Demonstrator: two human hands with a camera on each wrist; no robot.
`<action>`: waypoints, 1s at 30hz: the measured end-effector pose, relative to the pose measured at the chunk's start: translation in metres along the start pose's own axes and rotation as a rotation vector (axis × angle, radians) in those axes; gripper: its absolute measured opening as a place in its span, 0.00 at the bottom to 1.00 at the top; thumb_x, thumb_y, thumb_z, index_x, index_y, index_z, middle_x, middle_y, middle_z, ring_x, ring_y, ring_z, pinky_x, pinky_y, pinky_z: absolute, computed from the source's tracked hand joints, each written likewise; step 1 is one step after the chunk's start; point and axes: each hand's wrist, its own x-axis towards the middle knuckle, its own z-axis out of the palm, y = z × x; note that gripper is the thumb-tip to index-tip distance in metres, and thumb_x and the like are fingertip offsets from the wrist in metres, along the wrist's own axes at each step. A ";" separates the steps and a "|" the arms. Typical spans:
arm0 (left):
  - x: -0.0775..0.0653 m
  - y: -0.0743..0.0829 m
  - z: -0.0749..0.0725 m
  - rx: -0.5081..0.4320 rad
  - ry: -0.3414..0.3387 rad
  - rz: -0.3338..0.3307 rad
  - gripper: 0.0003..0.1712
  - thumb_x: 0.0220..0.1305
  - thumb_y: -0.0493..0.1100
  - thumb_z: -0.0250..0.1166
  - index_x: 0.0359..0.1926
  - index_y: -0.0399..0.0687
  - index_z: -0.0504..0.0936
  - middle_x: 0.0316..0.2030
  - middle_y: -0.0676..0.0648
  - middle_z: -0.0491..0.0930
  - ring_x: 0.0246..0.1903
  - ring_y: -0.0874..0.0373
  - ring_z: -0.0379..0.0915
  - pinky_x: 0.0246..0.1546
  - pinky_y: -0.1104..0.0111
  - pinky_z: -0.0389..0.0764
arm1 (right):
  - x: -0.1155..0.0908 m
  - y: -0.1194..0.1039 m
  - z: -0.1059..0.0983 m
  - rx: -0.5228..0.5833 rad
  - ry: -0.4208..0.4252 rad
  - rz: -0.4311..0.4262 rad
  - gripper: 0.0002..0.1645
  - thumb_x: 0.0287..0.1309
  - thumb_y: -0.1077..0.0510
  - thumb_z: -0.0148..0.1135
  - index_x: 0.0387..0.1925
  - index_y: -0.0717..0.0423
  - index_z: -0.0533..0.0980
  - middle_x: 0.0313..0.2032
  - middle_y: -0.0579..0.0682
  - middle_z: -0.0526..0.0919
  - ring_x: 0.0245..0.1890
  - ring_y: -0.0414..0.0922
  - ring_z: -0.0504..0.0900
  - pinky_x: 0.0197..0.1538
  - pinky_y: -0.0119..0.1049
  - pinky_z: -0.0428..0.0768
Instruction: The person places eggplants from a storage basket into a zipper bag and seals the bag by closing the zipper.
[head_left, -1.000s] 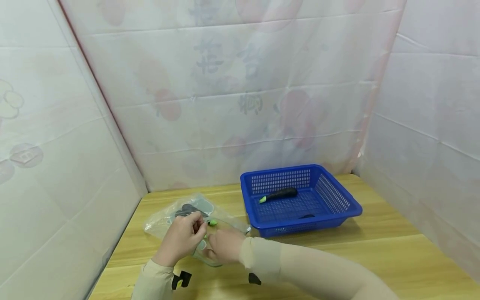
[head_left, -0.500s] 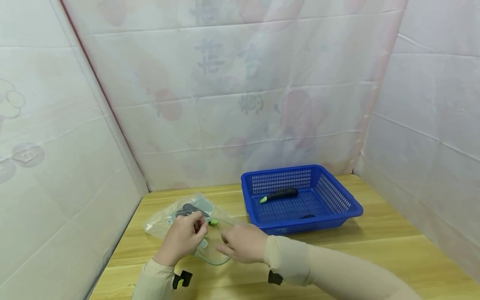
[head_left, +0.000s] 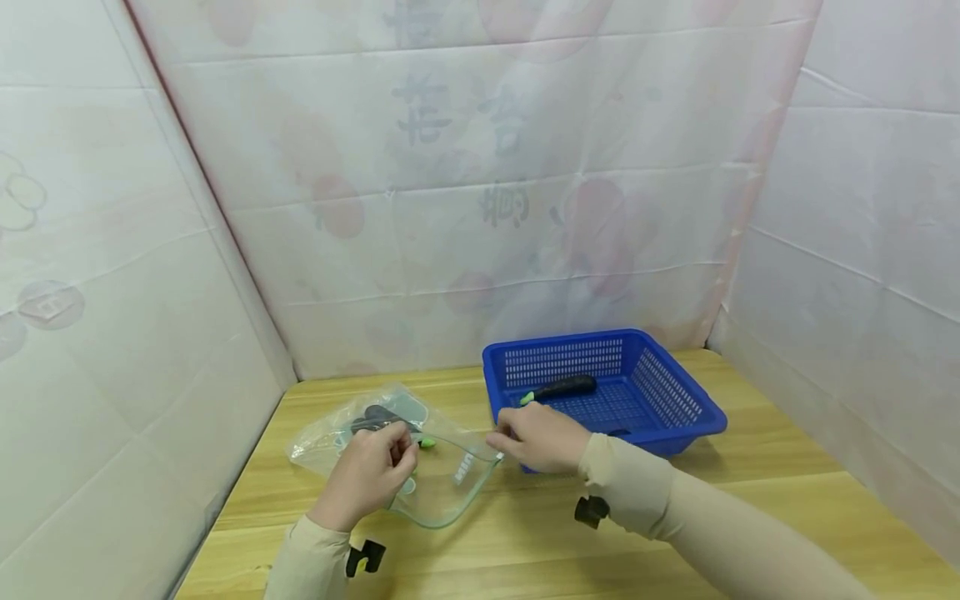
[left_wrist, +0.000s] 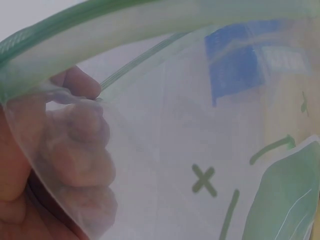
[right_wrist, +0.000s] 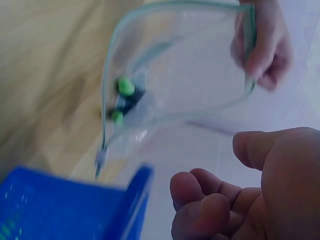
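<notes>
My left hand (head_left: pixel 371 475) pinches the edge of a clear zip bag (head_left: pixel 450 496), holding its mouth apart. In the left wrist view, fingers (left_wrist: pixel 82 155) show through the film. Inside the bag lie dark eggplants (head_left: pixel 384 414); two green stem ends (right_wrist: pixel 125 86) show in the right wrist view. My right hand (head_left: pixel 546 437), holding nothing, is over the near left rim of a blue basket (head_left: pixel 557 339), thumb apart from loosely bent fingers. A dark eggplant (head_left: pixel 570 387) with a green stem lies in the basket, and part of another dark one (head_left: pixel 619 432) shows behind the near rim.
Beneath everything is a wooden table (head_left: pixel 465 567). Printed sheeting (head_left: pixel 450 250) hangs behind it and along both sides. The bag's white slider (right_wrist: pixel 100 156) sits at the corner closest to the basket.
My right hand has come out of the bag's mouth and moved right and away from me to the basket. The bag's printed front now shows. The left hand keeps its grip.
</notes>
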 end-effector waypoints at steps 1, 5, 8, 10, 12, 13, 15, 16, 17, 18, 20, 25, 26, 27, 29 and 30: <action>0.000 0.000 0.000 0.000 -0.001 -0.001 0.16 0.58 0.34 0.62 0.21 0.59 0.70 0.11 0.66 0.63 0.09 0.74 0.55 0.11 0.76 0.61 | 0.000 0.003 -0.003 -0.004 0.003 0.003 0.15 0.69 0.42 0.49 0.34 0.45 0.75 0.21 0.37 0.75 0.17 0.35 0.71 0.23 0.33 0.72; -0.001 0.001 0.000 0.002 -0.005 -0.007 0.16 0.59 0.35 0.62 0.21 0.59 0.70 0.11 0.66 0.63 0.09 0.73 0.55 0.11 0.76 0.61 | 0.001 0.016 -0.014 -0.002 0.007 0.050 0.15 0.69 0.43 0.50 0.35 0.46 0.76 0.21 0.39 0.76 0.17 0.36 0.72 0.26 0.34 0.73; -0.002 0.002 -0.001 -0.003 -0.012 -0.016 0.16 0.60 0.35 0.62 0.22 0.59 0.70 0.12 0.65 0.64 0.09 0.73 0.56 0.12 0.76 0.61 | 0.003 0.023 -0.022 0.021 0.003 0.094 0.16 0.69 0.43 0.51 0.36 0.48 0.76 0.21 0.42 0.76 0.18 0.37 0.71 0.27 0.35 0.72; -0.002 0.002 -0.002 -0.003 -0.014 -0.020 0.16 0.60 0.35 0.61 0.22 0.59 0.70 0.11 0.65 0.64 0.09 0.73 0.56 0.12 0.76 0.61 | 0.006 0.028 -0.027 0.028 0.004 0.120 0.17 0.69 0.43 0.51 0.34 0.49 0.76 0.21 0.44 0.75 0.18 0.38 0.69 0.27 0.35 0.71; -0.002 0.002 -0.002 -0.001 -0.014 -0.021 0.16 0.60 0.35 0.61 0.22 0.59 0.70 0.11 0.65 0.64 0.09 0.73 0.56 0.12 0.76 0.61 | 0.008 0.032 -0.032 0.032 0.010 0.137 0.18 0.69 0.43 0.51 0.32 0.50 0.75 0.20 0.45 0.74 0.17 0.39 0.68 0.26 0.35 0.69; -0.002 0.002 -0.002 0.000 -0.012 -0.020 0.16 0.60 0.35 0.61 0.22 0.59 0.70 0.11 0.65 0.64 0.09 0.73 0.56 0.12 0.76 0.61 | 0.010 0.035 -0.034 0.034 0.012 0.148 0.18 0.69 0.43 0.51 0.31 0.50 0.75 0.19 0.45 0.73 0.17 0.39 0.67 0.26 0.35 0.69; -0.002 0.002 -0.002 0.003 -0.009 -0.016 0.16 0.60 0.35 0.62 0.22 0.59 0.70 0.11 0.66 0.63 0.09 0.73 0.56 0.12 0.76 0.61 | 0.013 0.040 -0.037 0.028 0.020 0.165 0.19 0.69 0.44 0.51 0.29 0.51 0.74 0.18 0.46 0.71 0.16 0.39 0.65 0.26 0.35 0.68; -0.002 0.002 -0.002 0.003 -0.008 -0.014 0.16 0.60 0.35 0.62 0.21 0.59 0.70 0.11 0.66 0.63 0.09 0.73 0.55 0.12 0.76 0.61 | 0.014 0.043 -0.038 0.031 0.023 0.173 0.19 0.69 0.44 0.51 0.29 0.51 0.74 0.18 0.46 0.71 0.16 0.40 0.65 0.25 0.35 0.67; -0.002 0.002 -0.002 0.002 -0.009 -0.014 0.16 0.60 0.35 0.62 0.21 0.59 0.70 0.11 0.66 0.63 0.09 0.73 0.55 0.12 0.76 0.61 | 0.015 0.047 -0.039 0.033 0.026 0.181 0.19 0.69 0.44 0.51 0.28 0.52 0.74 0.17 0.46 0.70 0.16 0.40 0.64 0.25 0.35 0.67; -0.002 0.002 -0.001 0.000 -0.008 -0.013 0.16 0.60 0.35 0.62 0.21 0.59 0.70 0.12 0.66 0.64 0.09 0.73 0.56 0.12 0.76 0.61 | 0.016 0.050 -0.040 0.031 0.028 0.189 0.19 0.69 0.44 0.51 0.28 0.52 0.74 0.17 0.46 0.70 0.15 0.40 0.63 0.25 0.35 0.66; -0.002 0.002 -0.001 -0.001 -0.009 -0.010 0.16 0.60 0.35 0.62 0.22 0.59 0.70 0.12 0.66 0.64 0.10 0.73 0.56 0.12 0.76 0.61 | 0.017 0.056 -0.042 0.035 0.033 0.209 0.20 0.69 0.45 0.51 0.27 0.53 0.73 0.16 0.46 0.68 0.15 0.40 0.62 0.25 0.35 0.65; -0.002 0.002 0.000 -0.002 -0.010 -0.008 0.16 0.59 0.35 0.62 0.22 0.59 0.70 0.12 0.66 0.64 0.10 0.74 0.56 0.12 0.76 0.62 | 0.021 0.073 -0.047 0.046 0.047 0.250 0.22 0.70 0.44 0.50 0.25 0.53 0.72 0.16 0.45 0.66 0.15 0.40 0.62 0.24 0.35 0.65; -0.002 0.002 0.000 -0.001 -0.009 -0.010 0.16 0.59 0.35 0.62 0.22 0.59 0.70 0.12 0.66 0.64 0.10 0.74 0.56 0.12 0.76 0.62 | 0.021 0.077 -0.047 0.042 0.051 0.252 0.21 0.70 0.44 0.50 0.25 0.53 0.72 0.16 0.45 0.66 0.15 0.40 0.62 0.25 0.35 0.65; -0.002 0.002 0.000 0.000 -0.008 -0.011 0.16 0.59 0.35 0.62 0.21 0.59 0.70 0.12 0.66 0.64 0.10 0.73 0.56 0.12 0.76 0.62 | 0.022 0.080 -0.048 0.041 0.052 0.258 0.21 0.70 0.44 0.50 0.25 0.53 0.71 0.16 0.45 0.66 0.15 0.40 0.62 0.25 0.35 0.65; -0.002 0.002 0.000 0.002 -0.007 -0.014 0.16 0.60 0.35 0.62 0.21 0.59 0.70 0.12 0.66 0.64 0.09 0.73 0.56 0.12 0.76 0.62 | 0.024 0.086 -0.050 0.035 0.059 0.268 0.22 0.70 0.44 0.50 0.22 0.52 0.69 0.14 0.44 0.64 0.14 0.40 0.61 0.24 0.35 0.65; -0.001 0.002 0.000 0.004 -0.006 -0.014 0.16 0.60 0.35 0.62 0.21 0.59 0.70 0.11 0.66 0.64 0.09 0.73 0.56 0.12 0.76 0.62 | 0.025 0.088 -0.051 0.032 0.062 0.269 0.22 0.70 0.44 0.49 0.22 0.52 0.69 0.14 0.44 0.64 0.14 0.40 0.61 0.24 0.35 0.64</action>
